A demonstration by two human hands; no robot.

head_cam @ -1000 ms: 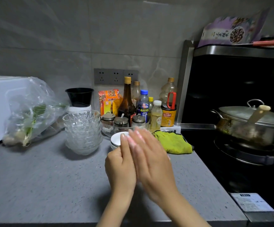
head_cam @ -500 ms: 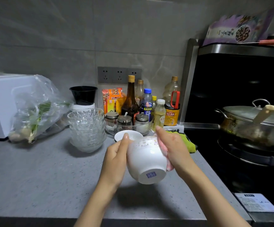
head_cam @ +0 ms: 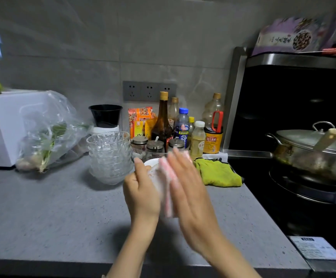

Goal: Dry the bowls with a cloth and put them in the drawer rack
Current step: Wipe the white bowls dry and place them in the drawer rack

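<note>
Gripping a white bowl [head_cam: 156,177] with left hand [head_cam: 141,189], thumb up; pressing pink cloth [head_cam: 168,195] flat against it with straight-fingered right hand [head_cam: 189,193]. Held on edge between the hands above the bench [head_cam: 62,207], equally near both, long axis seemingly near-upright; mouth direction lost in blur. Drawer rack nowhere in view

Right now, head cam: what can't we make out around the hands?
- White ceramic bowl: head view, mostly hidden behind left hand and pink-and-white cloth.
- Right hand: head view, motion-blurred, finger edges smeared.
- Drawer rack: outside the frame.
- White label sheet on the cooktop: head view, print too small to read.
</note>
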